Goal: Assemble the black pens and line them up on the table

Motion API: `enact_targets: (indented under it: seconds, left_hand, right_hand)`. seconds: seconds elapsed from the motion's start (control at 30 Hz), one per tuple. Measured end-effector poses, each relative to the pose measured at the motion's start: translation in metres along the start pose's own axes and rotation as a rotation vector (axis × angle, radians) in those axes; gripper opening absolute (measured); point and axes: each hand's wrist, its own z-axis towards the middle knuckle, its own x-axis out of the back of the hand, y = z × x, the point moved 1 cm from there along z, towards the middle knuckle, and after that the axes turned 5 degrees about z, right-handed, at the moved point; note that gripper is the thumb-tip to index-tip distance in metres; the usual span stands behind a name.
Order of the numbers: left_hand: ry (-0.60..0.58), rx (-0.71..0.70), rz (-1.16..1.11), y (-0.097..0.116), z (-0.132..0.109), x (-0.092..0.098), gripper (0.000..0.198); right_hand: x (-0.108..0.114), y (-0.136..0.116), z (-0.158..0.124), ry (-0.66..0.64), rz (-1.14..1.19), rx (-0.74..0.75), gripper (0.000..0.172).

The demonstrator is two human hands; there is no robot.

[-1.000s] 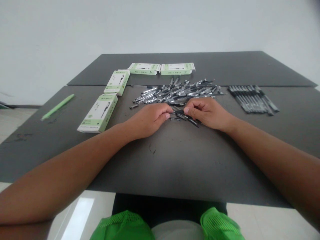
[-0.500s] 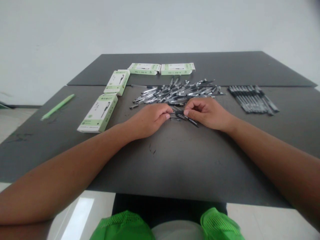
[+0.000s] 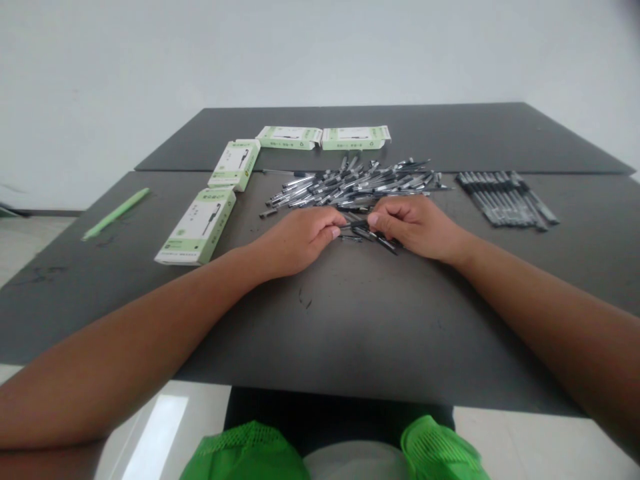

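Note:
In the middle of the dark table, my left hand pinches one end of a pen between thumb and fingers. My right hand is closed on the pen's other, black end. The pen lies roughly level between the two hands; both its ends are hidden by fingers. Just below it, a few loose black pen parts rest on the table. A large jumbled pile of clear and black pens spreads right behind my hands.
A neat row of pens lies to the right. White-and-green pen boxes stand in an angled line: a near box, another box and two at the back. A light green pen lies far left on the table.
My right fingers have drawn closer together around the black end of the pen. My left hand and everything else look unmoved.

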Motion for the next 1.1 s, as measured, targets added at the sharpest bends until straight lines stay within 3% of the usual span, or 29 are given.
enact_targets:
  seconds: [0.53, 0.87, 1.1]
  left_hand:
    - [-0.003, 0.001, -0.003, 0.0016, -0.0001, 0.0011, 0.032]
    - [-0.008, 0.003, -0.006, 0.0015, 0.0002, 0.0011, 0.032]
    - [0.006, -0.004, 0.0, 0.001, -0.0005, 0.0006, 0.032]
  right_hand:
    - [-0.0006, -0.0024, -0.0005, 0.013, 0.049, -0.017, 0.054]
    - [-0.0015, -0.0026, -0.0027, 0.009, 0.084, -0.042, 0.036]
    - [-0.0003, 0.0002, -0.0015, 0.003, 0.022, -0.023, 0.037]
